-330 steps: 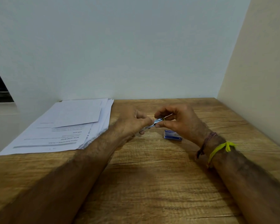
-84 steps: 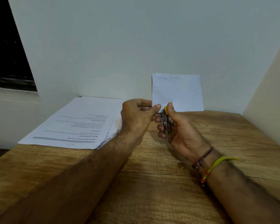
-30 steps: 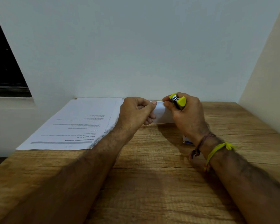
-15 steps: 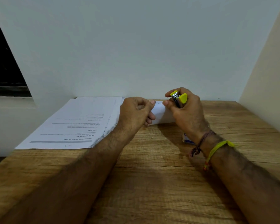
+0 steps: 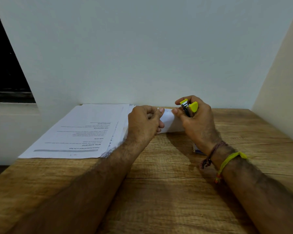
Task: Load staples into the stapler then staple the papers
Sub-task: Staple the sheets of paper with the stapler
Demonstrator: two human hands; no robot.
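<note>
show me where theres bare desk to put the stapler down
Bare desk lies between the forearms, and right of the right hand toward the side wall. The left is crowded: the paper stack fills it. The left hand and folded sheet fill the middle back.

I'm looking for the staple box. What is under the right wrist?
A small white and blue box lies on the table there. Only its corner shows; the right hand's wrist covers the rest.

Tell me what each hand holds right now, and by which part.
The right hand grips the yellow stapler around its body. The left hand pinches the small white paper at its top left corner.
</note>
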